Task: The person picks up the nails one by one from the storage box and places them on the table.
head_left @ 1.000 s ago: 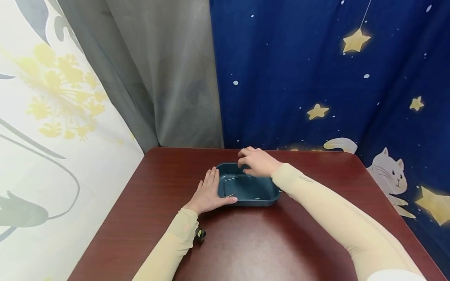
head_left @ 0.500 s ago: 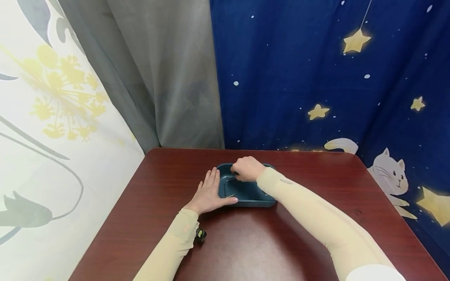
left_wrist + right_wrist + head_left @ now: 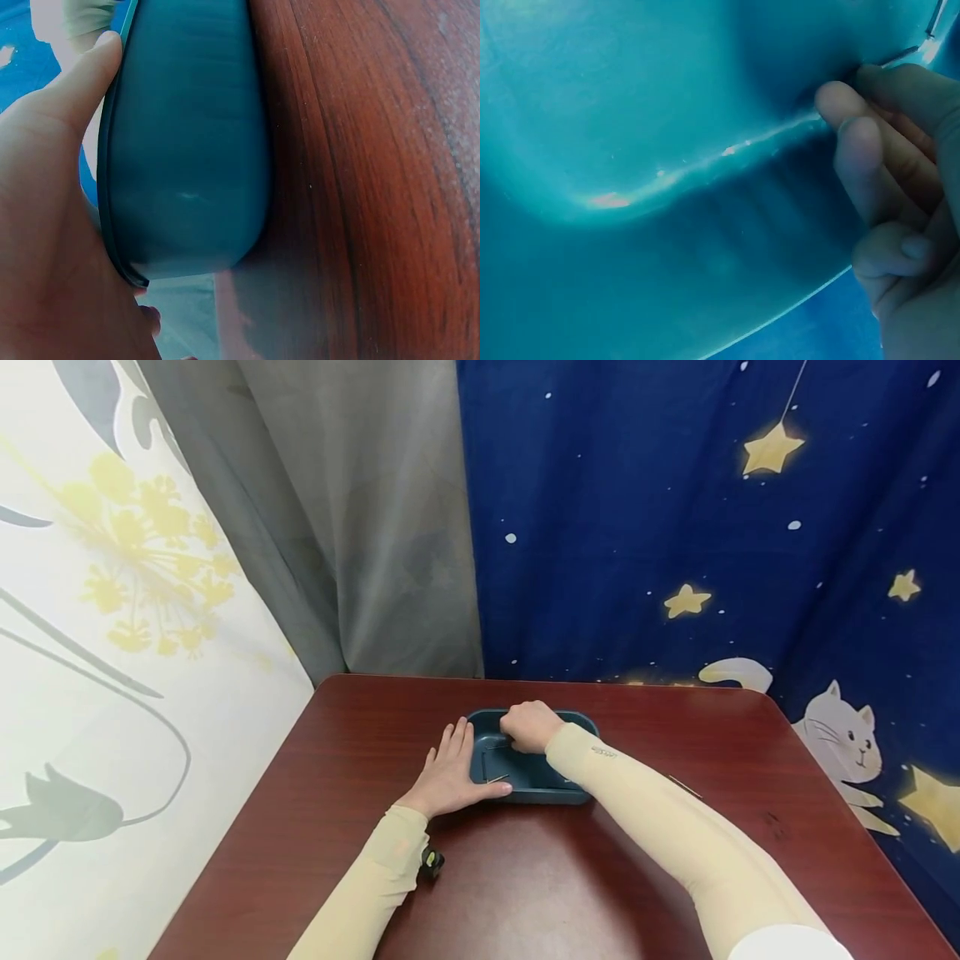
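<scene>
A dark teal tray (image 3: 555, 796) sits on the table, with several thin rods (image 3: 497, 779) inside near its left end. Across the tray's front-left corner lies my left hand (image 3: 450, 772), its fingers straight along the left side and the thumb over the front rim; the left wrist view shows this thumb against the tray wall (image 3: 187, 135). My right hand (image 3: 531, 727) is down inside the tray at the back left. In the right wrist view, its curled fingertips (image 3: 840, 97) pinch a thin dark rod (image 3: 901, 56) low by the wall; the rod's far end is hidden.
Another thin rod (image 3: 685, 787) lies on the dark red table (image 3: 360, 743) beyond my right sleeve. A small black device (image 3: 431, 862) is at my left wrist. Grey and blue curtains (image 3: 600, 527) hang behind the table.
My right hand has come down and left into the tray, its fingers closing at a rod there. My left hand has kept its place on the tray.
</scene>
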The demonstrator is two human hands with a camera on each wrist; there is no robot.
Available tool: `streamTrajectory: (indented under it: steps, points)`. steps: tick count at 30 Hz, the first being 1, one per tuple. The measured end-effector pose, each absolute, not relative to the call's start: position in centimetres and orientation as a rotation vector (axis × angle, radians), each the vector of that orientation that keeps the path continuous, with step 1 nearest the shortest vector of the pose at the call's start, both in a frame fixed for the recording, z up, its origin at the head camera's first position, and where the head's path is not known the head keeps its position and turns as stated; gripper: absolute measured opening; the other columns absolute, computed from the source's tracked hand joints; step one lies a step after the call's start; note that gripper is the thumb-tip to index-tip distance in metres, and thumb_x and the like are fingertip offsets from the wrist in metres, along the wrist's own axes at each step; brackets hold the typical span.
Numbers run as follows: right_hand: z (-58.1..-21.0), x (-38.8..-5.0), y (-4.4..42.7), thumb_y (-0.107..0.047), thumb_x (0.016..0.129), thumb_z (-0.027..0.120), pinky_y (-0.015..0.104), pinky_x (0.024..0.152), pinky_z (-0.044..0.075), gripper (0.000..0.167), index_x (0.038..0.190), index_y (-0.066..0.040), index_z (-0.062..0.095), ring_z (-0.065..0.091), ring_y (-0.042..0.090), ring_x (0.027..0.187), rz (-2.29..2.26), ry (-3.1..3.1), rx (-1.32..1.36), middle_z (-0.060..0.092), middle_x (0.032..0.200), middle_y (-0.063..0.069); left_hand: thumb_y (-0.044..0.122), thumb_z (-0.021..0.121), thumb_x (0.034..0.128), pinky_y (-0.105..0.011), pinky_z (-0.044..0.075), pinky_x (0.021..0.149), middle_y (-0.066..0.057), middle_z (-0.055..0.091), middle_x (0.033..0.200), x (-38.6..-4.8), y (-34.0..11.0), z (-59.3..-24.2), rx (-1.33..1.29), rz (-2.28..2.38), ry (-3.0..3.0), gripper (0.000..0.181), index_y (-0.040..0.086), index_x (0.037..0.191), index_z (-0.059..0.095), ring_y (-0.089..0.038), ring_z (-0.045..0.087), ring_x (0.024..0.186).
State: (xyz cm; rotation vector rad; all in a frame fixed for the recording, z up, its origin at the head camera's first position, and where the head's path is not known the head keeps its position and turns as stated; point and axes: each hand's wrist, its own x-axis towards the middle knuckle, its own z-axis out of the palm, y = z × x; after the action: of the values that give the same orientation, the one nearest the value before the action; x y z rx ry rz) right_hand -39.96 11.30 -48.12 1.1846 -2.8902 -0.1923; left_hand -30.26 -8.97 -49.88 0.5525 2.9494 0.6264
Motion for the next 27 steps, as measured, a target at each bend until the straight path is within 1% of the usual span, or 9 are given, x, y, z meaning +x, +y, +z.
streamTrajectory:
  steps: [8,15,19,23,27]
  points:
    - [-48.7,-40.0,11.3,-0.019,0.087,0.079,0.026,0.058,0.051,0.008,0.080,-0.021,0.075,0.053,0.007,0.056,-0.183,-2.870,1.164,0.061,0.066,-0.008,0.091,0.051,0.0732,-0.061,0.015,0.117,-0.005,-0.006,0.169,-30.3,-8.9,-49.9,0.538,0.614,2.950,0.131,0.008,0.162,0.003,-0.032,-0.001,0.154]
    - [-49.0,-40.0,11.0,-0.018,0.085,0.079,0.025,0.058,0.051,0.005,0.082,-0.022,0.078,0.054,0.006,0.056,-0.173,-2.885,1.160,0.063,0.067,-0.009,0.092,0.051,0.0732,-0.061,0.015,0.117,-0.004,-0.007,0.168,-30.4,-9.0,-50.0,0.539,0.610,2.955,0.131,0.007,0.162,0.003,-0.031,-0.002,0.154]
    - [-49.1,-40.1,11.1,-0.020,0.084,0.080,0.026,0.056,0.050,0.006,0.079,-0.022,0.076,0.053,0.005,0.055,-0.166,-2.876,1.170,0.060,0.064,-0.010,0.093,0.049,0.0726,-0.060,0.015,0.117,-0.003,-0.008,0.168,-30.4,-8.9,-49.9,0.537,0.603,2.953,0.132,0.008,0.162,0.003,-0.030,-0.002,0.154]
    - [-48.8,-40.0,11.7,-0.022,0.083,0.081,0.025,0.053,0.047,0.011,0.074,-0.023,0.073,0.052,0.006,0.052,-0.144,-2.874,1.185,0.055,0.058,-0.011,0.093,0.050,0.0722,-0.060,0.015,0.117,-0.003,-0.008,0.168,-30.2,-8.9,-49.8,0.534,0.610,2.945,0.132,0.007,0.162,0.003,-0.030,-0.002,0.154]
    - [-48.3,-39.9,12.6,-0.022,0.082,0.079,0.025,0.048,0.043,0.023,0.064,-0.025,0.064,0.047,0.006,0.048,-0.123,-2.841,1.180,0.049,0.053,-0.011,0.093,0.051,0.0720,-0.060,0.016,0.117,-0.004,-0.007,0.168,-30.2,-8.9,-49.8,0.537,0.602,2.955,0.133,0.007,0.162,0.004,-0.032,0.000,0.154]
